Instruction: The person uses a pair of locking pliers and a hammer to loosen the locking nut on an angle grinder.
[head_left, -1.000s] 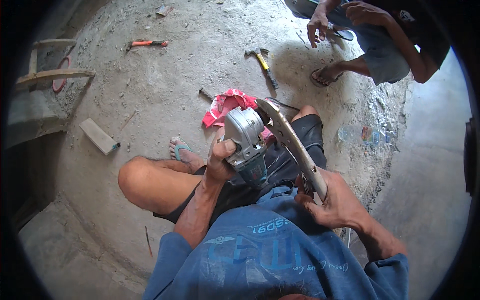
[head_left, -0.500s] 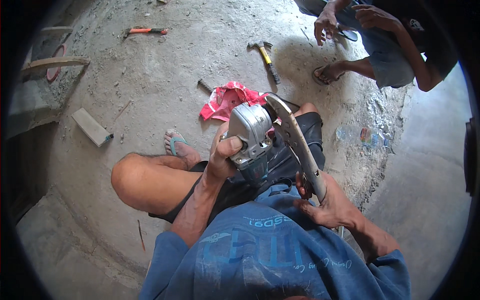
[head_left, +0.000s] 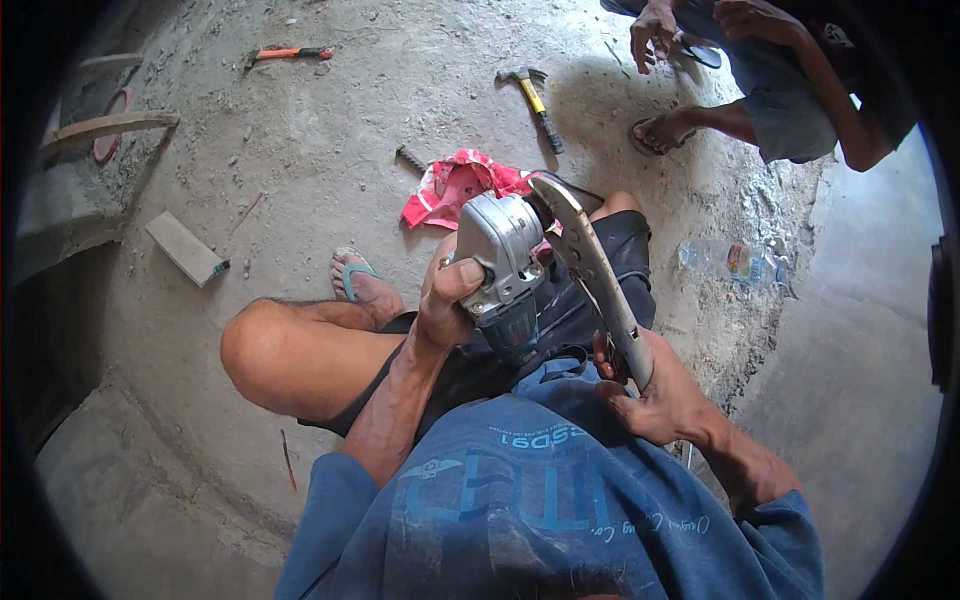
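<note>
My left hand (head_left: 445,305) is wrapped round an angle grinder (head_left: 495,240) with a silver gear head and a teal body, its thumb on the side of the metal housing. The grinder stands over my lap with its spindle side facing right. My right hand (head_left: 662,395) grips the lower end of a long, worn metal tool (head_left: 597,275), pliers-like, with holes along its side. Its curved upper end meets the grinder's spindle side; how it grips there is hidden. A red and white cloth (head_left: 440,205) lies on the ground behind the grinder.
A claw hammer (head_left: 535,108) and an orange-handled hammer (head_left: 290,53) lie on the dusty ground ahead. A wooden block (head_left: 185,248) is at left, a clear plastic bottle (head_left: 738,262) at right. Another person (head_left: 790,120) squats at the far right, hands hanging forward.
The metal tool's curved upper end has shifted slightly right and down. Both hands keep their grips, and the grinder has barely moved. The other person's hands have moved slightly.
</note>
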